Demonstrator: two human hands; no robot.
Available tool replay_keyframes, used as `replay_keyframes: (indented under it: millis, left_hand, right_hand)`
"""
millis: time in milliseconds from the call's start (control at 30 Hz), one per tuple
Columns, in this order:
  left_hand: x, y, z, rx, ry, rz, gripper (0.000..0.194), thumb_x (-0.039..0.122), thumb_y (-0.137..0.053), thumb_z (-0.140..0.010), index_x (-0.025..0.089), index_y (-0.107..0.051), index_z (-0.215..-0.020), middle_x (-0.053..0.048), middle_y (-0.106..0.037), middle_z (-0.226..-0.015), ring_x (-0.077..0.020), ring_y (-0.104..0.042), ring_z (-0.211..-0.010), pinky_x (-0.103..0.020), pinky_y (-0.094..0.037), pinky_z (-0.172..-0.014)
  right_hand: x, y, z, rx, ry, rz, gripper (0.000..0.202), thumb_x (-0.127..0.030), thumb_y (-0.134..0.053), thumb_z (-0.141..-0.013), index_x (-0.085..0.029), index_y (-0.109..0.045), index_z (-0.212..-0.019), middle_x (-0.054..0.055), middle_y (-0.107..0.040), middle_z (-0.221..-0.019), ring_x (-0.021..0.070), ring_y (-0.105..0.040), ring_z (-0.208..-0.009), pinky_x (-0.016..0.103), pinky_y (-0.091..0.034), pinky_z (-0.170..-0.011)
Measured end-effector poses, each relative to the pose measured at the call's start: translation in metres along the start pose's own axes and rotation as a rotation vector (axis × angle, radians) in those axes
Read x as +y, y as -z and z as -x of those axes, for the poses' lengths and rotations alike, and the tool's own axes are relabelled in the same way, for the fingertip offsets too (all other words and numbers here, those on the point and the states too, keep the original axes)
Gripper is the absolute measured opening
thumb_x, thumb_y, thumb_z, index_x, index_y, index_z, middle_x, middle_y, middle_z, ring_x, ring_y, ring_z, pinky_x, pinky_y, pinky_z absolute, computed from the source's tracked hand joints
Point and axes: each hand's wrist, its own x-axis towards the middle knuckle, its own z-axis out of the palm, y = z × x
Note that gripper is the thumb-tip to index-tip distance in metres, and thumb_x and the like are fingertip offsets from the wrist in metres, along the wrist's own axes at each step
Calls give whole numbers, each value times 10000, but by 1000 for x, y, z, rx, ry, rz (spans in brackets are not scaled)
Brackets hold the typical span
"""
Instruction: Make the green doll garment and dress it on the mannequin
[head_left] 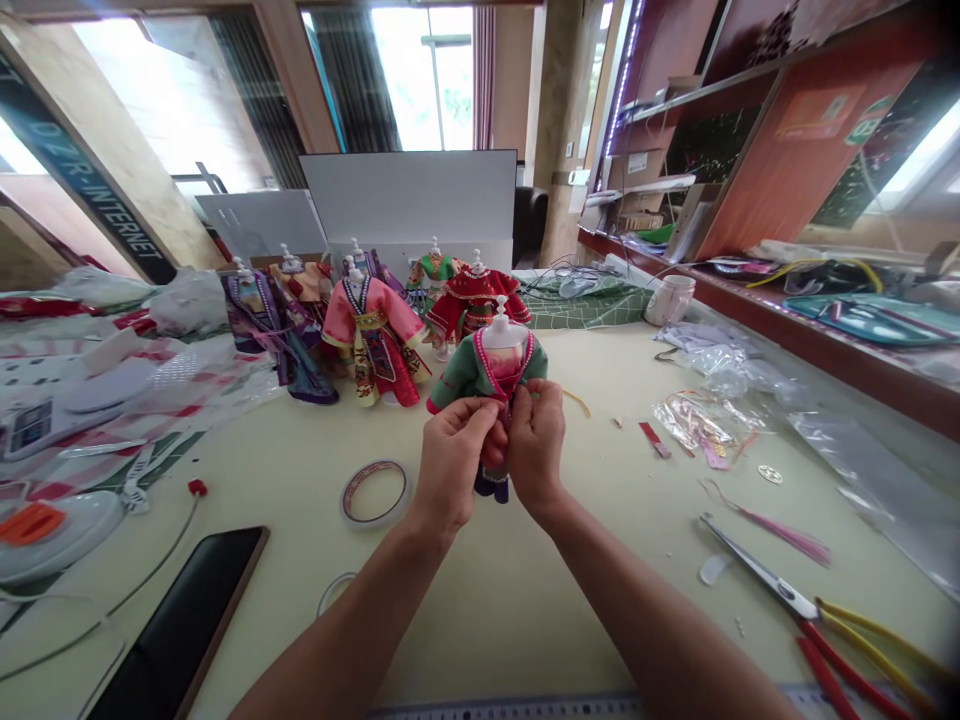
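A small doll body without a head stands upright in front of me, wearing a green doll robe with a pink beaded collar. My left hand pinches the robe's front at the waist from the left. On the other side, my right hand has its fingers curled closed against the robe. Both hands meet around the waist and hide most of the lower garment; only a dark hem shows beneath them. Behind stand several other dressed doll bodies, among them one in a pink robe and one in a red dress.
Left of my forearms lie a tape roll and a black phone. To the right are scissors, a pink tassel and plastic bags. A ruler runs along the front edge.
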Motion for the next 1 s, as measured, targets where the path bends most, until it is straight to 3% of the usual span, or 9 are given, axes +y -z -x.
replay_keyframes:
  millis: [300,467,600,767,1000]
  left_hand:
    - [6,2,2,31,-50,-38,227,303,-634,-733,145,-494,-653,26,-580,-546,-66,-515,-400,-170,-408,-406]
    - [4,3,1,27,-100,-85,187,304,-617,-747,147,-517,-732,36,-566,-529,-46,-456,-374,-150,-352,-372]
    - [2,4,2,43,-142,-151,159,287,-616,-749,146,-547,-725,49,-540,-500,-31,-399,-365,-133,-312,-353]
    - [2,2,6,18,-178,-283,158,300,-615,-756,144,-631,-736,54,-514,-481,-30,-383,-380,-124,-312,-356]
    - [0,-6,9,-52,-180,-328,215,320,-612,-761,138,-682,-851,24,-577,-533,-67,-485,-461,-153,-433,-440]
  right_hand:
    - [9,1,-5,7,12,36,104,-314,-392,-868,-217,-428,-855,-37,-484,-631,136,-468,-572,265,-338,-549]
    - [9,5,-5,-25,33,17,93,-308,-417,-865,-221,-432,-835,-39,-499,-652,129,-471,-585,263,-341,-561]
    - [5,11,-5,-25,53,-81,78,-272,-470,-834,-206,-461,-794,-33,-508,-686,119,-477,-619,256,-367,-578]
    - [0,20,-6,-34,-65,-275,85,-246,-511,-789,-192,-480,-732,-45,-467,-662,95,-425,-574,240,-357,-543]
    - [-3,33,-6,-112,-92,-377,113,-254,-558,-766,-185,-509,-692,-60,-446,-588,86,-410,-526,232,-334,-498]
